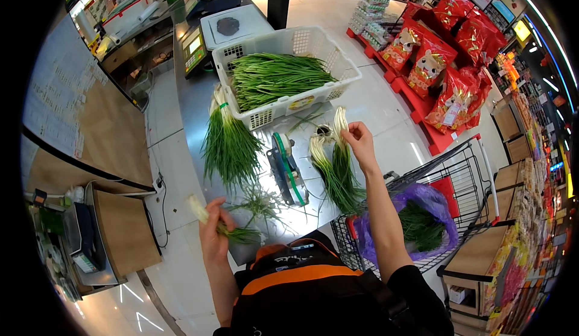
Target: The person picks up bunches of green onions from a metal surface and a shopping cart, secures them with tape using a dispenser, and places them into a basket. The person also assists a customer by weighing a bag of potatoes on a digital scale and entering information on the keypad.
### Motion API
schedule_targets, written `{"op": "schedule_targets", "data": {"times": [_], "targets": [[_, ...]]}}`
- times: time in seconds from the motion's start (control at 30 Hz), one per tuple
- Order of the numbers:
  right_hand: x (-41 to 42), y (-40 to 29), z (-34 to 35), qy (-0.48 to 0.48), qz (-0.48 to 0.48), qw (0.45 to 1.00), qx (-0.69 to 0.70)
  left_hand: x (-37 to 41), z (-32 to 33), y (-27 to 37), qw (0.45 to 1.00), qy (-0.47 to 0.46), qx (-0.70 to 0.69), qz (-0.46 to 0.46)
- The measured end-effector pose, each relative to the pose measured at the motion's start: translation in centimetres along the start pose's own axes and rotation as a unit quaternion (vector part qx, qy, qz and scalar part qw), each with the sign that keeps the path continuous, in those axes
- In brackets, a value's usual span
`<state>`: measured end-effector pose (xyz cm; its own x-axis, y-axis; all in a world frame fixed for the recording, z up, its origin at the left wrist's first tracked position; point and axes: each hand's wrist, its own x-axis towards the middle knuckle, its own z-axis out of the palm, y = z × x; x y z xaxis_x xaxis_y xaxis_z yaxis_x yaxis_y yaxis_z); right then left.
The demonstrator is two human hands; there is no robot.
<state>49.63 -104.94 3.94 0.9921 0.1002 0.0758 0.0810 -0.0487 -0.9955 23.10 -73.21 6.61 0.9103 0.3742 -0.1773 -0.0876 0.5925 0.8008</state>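
Note:
Near the counter's left front edge, my left hand (216, 227) is closed around a small bunch of chives (239, 234), its pale ends pointing up and left. My right hand (360, 143) touches the white stem ends of a chive bunch (342, 155) on the right of the steel counter; its fingers look bent around the stems. Another pale-stemmed bunch (322, 159) lies just beside it. Between my hands stands a tape dispenser with green tape (285, 166). A bunch bound with a green band (228, 141) lies left of it, above loose green trimmings (258, 205).
A white plastic crate (289, 105) holding long green stalks stands at the counter's back, beside a weighing scale (237, 24). Close on the right is a shopping cart (488, 173) with a purple bag (445, 200) of greens. Red bags (429, 60) sit on a red pallet beyond.

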Motion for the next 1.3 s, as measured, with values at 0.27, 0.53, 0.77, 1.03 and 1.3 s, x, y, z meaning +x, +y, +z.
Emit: {"op": "schedule_targets", "data": {"times": [0.27, 0.53, 0.77, 1.03, 1.3], "targets": [[-1.6, -11.4, 1.1, 0.009, -0.1, 0.992, 0.074, 2.9, 6.5, 0.0, 0.984, -0.121, 0.116, -0.066], [-6.8, -12.0, 7.4, -0.127, 0.031, 0.979, 0.154, 4.7, 12.0, -1.3, 0.975, -0.185, 0.122, -0.015], [-10.4, -9.9, 11.2, -0.169, 0.054, 0.964, 0.197, 3.6, 10.9, -2.3, 0.972, -0.124, 0.184, 0.074], [-10.3, -8.9, 12.5, -0.195, 0.078, 0.952, 0.224, 4.0, 9.0, 0.5, 0.995, -0.09, 0.033, -0.008], [-11.0, -9.7, 15.3, -0.232, -0.05, 0.971, 0.036, 4.6, 6.0, -0.8, 0.973, -0.153, 0.173, 0.009]]}}
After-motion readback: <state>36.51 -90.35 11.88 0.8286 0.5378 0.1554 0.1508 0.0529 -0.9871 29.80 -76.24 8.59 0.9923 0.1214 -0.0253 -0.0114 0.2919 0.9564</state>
